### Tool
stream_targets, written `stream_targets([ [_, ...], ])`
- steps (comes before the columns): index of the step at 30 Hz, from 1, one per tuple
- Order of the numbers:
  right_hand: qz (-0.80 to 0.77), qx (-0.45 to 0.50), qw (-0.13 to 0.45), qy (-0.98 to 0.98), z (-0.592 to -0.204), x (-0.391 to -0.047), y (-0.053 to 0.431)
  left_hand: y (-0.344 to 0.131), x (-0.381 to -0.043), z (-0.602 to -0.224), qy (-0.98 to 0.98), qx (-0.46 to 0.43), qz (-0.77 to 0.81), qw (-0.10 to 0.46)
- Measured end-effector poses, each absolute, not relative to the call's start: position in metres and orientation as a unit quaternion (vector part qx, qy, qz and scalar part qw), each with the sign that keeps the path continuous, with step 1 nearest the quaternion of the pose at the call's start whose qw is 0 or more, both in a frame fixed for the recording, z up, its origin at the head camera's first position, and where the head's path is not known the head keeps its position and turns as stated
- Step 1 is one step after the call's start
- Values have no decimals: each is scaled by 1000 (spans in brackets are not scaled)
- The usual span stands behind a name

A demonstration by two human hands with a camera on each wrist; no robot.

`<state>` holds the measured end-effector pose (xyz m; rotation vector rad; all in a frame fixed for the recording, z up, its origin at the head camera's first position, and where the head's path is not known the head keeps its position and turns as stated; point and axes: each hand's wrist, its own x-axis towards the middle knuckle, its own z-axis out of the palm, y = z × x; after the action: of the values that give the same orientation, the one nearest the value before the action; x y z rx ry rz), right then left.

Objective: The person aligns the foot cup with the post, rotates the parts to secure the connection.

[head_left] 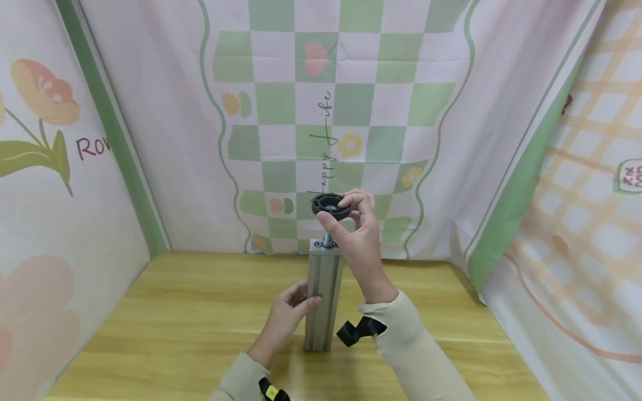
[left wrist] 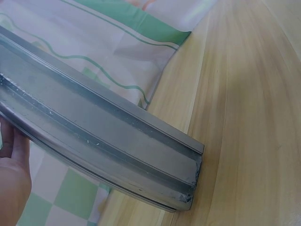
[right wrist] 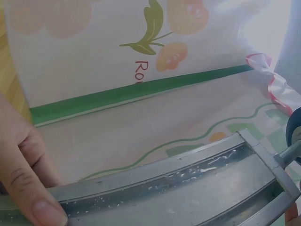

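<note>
A grey aluminium profile [head_left: 326, 278] stands upright on the wooden table, its lengthwise grooves showing in both wrist views. On its top plate, a threaded stud [head_left: 327, 238] rises to a black round levelling foot [head_left: 317, 210]. My right hand [head_left: 362, 239] pinches this foot by its rim, thumb on the near side and fingers on the far right. Lower down, my left hand [head_left: 288, 313] grips the profile from the left, its thumb across the near face and its other fingers partly hidden behind. The right wrist view catches only the edge of the black foot.
The wooden table [head_left: 200, 312] extends around the profile. Behind it hangs a green-and-white checked cloth [head_left: 356, 106], with printed cloth walls at left [head_left: 50, 223] and right [head_left: 577, 250]. Black straps [head_left: 368, 327] sit on both sleeved wrists.
</note>
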<state>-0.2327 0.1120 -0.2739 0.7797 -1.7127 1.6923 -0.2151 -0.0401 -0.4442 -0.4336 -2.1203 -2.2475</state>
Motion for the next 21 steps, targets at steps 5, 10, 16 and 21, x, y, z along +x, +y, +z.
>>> stream_targets([
  [5, 651, 305, 283, -635, -277, -234, 115, -39, -216, -445, -677, -141, -722, 10],
  [10, 681, 346, 232, -602, -276, -239, 119, -39, -216, -445, -678, -140, -721, 11],
  [16, 713, 398, 149, -557, -276, -246, 124, -39, -216, -446, -681, -141, -718, 12],
  [21, 733, 398, 118, -539, -277, -247, 123, -40, -216, -446, -680, -142, -719, 15],
])
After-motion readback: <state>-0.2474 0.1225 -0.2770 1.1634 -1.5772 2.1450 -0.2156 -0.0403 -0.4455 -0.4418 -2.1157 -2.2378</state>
